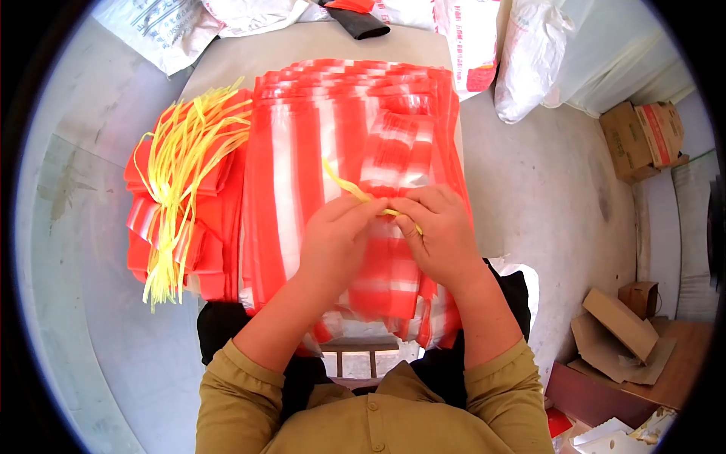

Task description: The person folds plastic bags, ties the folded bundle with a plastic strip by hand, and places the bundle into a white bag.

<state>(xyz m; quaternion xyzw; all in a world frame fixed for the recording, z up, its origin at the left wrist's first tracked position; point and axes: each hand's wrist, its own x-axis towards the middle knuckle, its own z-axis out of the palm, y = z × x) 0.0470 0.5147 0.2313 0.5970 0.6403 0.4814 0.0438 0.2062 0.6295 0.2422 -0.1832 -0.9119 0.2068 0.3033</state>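
My left hand [335, 233] and my right hand [440, 236] meet over the middle of the work surface, fingers pinched on a thin yellow plastic strip [346, 184]. One end of the strip sticks up past my left fingers; a short piece shows by my right thumb. Under it lies a folded bundle of red-and-white striped plastic bags [398, 144], narrowed where the strip crosses. My fingers partly cover that crossing, so I cannot tell whether it is knotted. Beneath the bundle spreads a broad stack of the same striped bags [306, 144].
Left of the stack, a bunch of yellow strips [172, 189] drapes over folded red bundles [215, 261]. White printed sacks [473, 38] and a dark tube-like object [359, 24] are at the far edge. Cardboard boxes [631, 144] stand right, with an opened carton [620, 337] lower down.
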